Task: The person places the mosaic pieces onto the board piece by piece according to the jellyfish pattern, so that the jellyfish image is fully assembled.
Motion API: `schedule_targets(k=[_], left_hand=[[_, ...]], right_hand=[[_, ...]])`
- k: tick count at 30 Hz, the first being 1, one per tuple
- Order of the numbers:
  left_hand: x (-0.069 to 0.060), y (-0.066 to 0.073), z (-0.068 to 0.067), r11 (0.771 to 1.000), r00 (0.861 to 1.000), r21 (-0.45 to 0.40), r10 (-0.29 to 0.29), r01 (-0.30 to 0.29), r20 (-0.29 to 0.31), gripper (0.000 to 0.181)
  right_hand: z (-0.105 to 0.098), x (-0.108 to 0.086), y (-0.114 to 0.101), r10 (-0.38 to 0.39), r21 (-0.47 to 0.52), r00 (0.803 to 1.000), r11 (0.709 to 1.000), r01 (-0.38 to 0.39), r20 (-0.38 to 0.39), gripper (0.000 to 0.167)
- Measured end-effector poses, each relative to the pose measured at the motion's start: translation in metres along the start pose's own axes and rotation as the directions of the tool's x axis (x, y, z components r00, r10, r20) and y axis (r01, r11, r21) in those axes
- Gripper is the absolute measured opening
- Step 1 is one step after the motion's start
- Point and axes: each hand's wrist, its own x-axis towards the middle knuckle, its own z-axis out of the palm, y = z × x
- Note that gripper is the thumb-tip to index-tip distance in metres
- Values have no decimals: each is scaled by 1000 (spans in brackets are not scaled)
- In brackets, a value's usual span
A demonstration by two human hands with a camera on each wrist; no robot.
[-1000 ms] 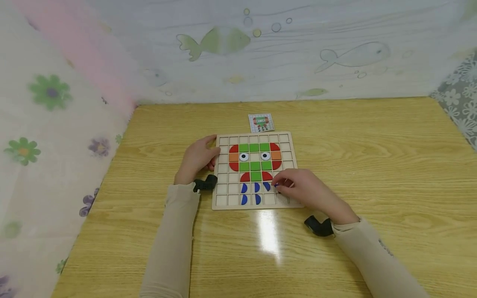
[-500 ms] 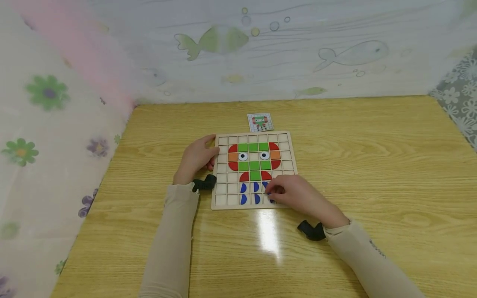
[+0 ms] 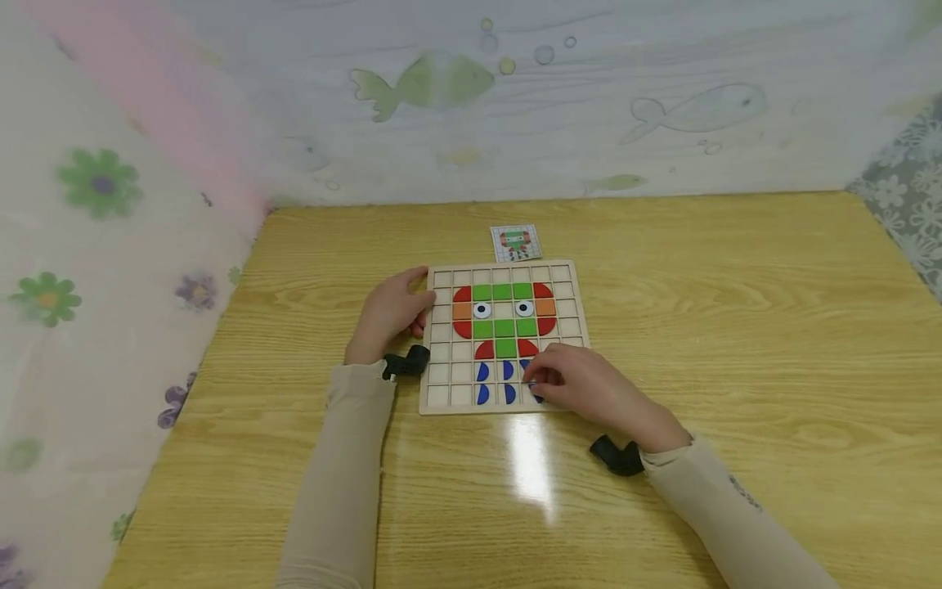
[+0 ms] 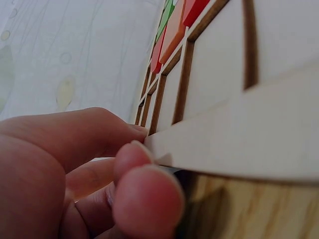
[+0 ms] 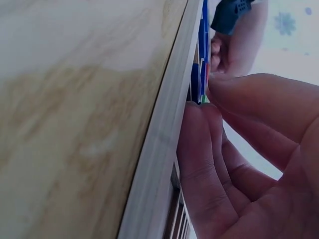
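Note:
My left hand (image 3: 393, 311) holds the left edge of a wooden grid board (image 3: 449, 394); in the left wrist view its fingertips meet the board's pale rim (image 4: 234, 144). Green squares (image 3: 504, 329), red quarter-round tiles (image 3: 461, 329), orange squares (image 3: 545, 307) and two white eye discs (image 3: 482, 310) fill cells in the upper and middle part. Below them sit several blue half-circle tiles (image 3: 509, 393). My right hand (image 3: 589, 384) pinches another blue half-circle tile (image 3: 538, 393) at the bottom row, right of the others. Its fingers hide part of this tile and the cells beside it.
Just behind the board lies a small pattern card (image 3: 516, 243) showing a similar figure. The wooden table (image 3: 721, 311) meets a wall with a fish print (image 3: 445, 79) at the back. Black wrist devices (image 3: 616, 455) sit by both cuffs.
My right hand has shifted left and nearer with the blue half-circle tile, from beside the upper blue row to the bottom row. My left hand stays at the board's edge.

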Motion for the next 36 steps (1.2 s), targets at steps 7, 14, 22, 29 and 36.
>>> schedule_targets(k=[7,14,22,29,36], left_hand=[[-6,-11,8,997,998,-39,-63,63,-1,57],[-14,-25,21,996,996,-27,-88,88,0,56],[-17,-29,34,998,998,-34,-58,57,-5,55],[-10,-29,43,1000,1000,-16,-15,15,-17,54],[-16,-37,54,1000,999,-16,-17,17,30,54]], right_hand=[[9,1,5,0,43,999,999,-2,37,7],[24,-7,10,-3,94,998,996,-4,67,6],[30,-14,20,12,172,995,985,-30,102,6],[29,-15,28,34,215,993,975,-57,109,6],[36,-28,29,78,297,984,947,-123,159,10]])
